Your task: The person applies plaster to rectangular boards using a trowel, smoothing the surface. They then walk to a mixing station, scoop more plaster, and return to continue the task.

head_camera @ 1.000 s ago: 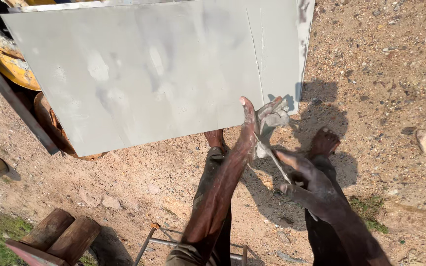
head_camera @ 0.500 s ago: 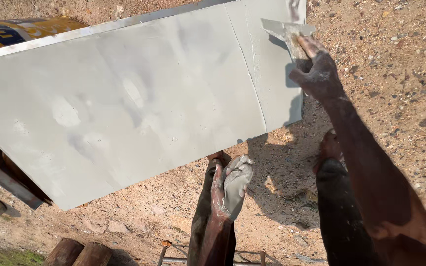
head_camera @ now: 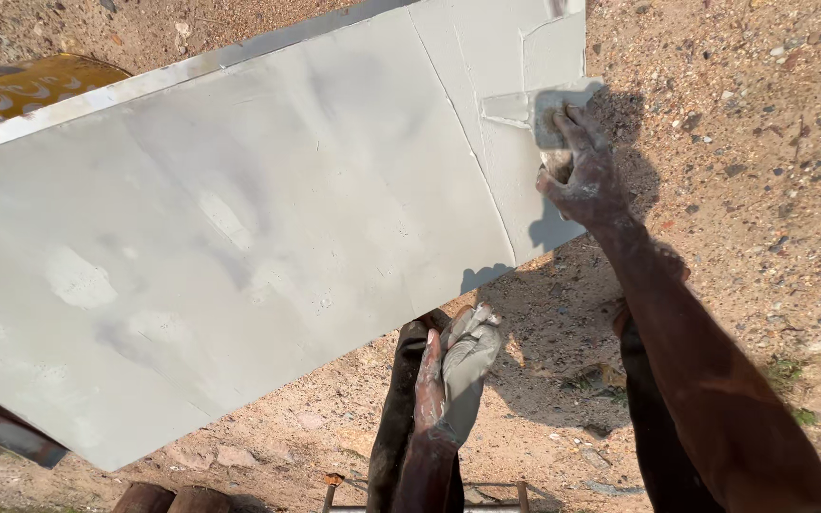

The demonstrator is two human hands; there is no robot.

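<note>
On panel [head_camera: 239, 247]: scraper [head_camera: 536, 109], R hand [head_camera: 583, 176].

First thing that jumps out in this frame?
The big grey panel fills the upper left, smeared with pale filler. At its upper right corner the right hand presses a flat scraper against the surface. Below the panel's lower edge, the left hand holds a second paste-coated blade over the sandy ground.

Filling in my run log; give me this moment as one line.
right hand: presses putty blade on grey panel | left hand: holds second grey-coated blade, off panel | ground: sandy gravel
</note>
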